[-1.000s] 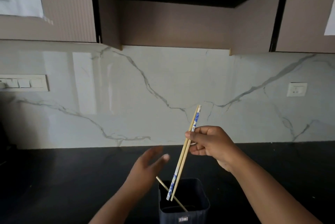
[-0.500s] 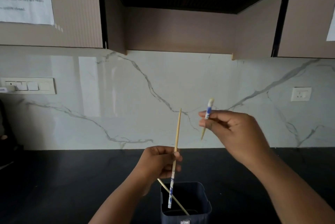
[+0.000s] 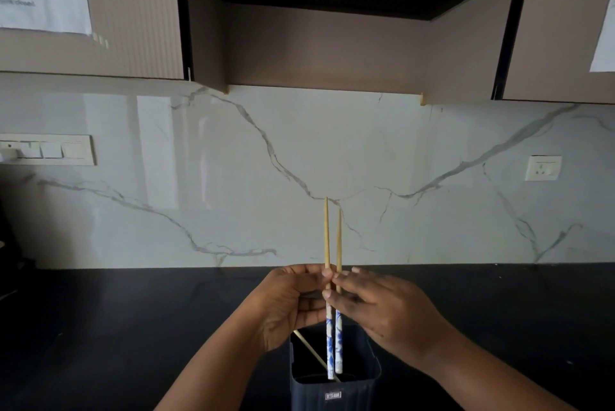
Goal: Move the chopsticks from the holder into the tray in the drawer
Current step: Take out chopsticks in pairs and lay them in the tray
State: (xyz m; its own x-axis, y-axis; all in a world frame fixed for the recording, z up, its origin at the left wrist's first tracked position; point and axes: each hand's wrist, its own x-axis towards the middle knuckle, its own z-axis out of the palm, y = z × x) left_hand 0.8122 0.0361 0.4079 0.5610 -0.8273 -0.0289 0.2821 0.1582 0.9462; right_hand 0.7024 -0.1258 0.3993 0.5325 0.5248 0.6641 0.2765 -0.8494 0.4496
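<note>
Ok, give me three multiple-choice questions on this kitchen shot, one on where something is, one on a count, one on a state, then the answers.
1. Where is the dark holder?
A. on the black counter
B. on a shelf
C. in a sink

2. How many chopsticks are held up?
A. one
B. two
C. four

3. How do they stand?
A. flat
B. crossed
C. upright, side by side

Answers: 1 A, it stands on the counter below the hands. 2 B, the left hand and right hand pinch a pair. 3 C, thin tips up, blue ends down.
</note>
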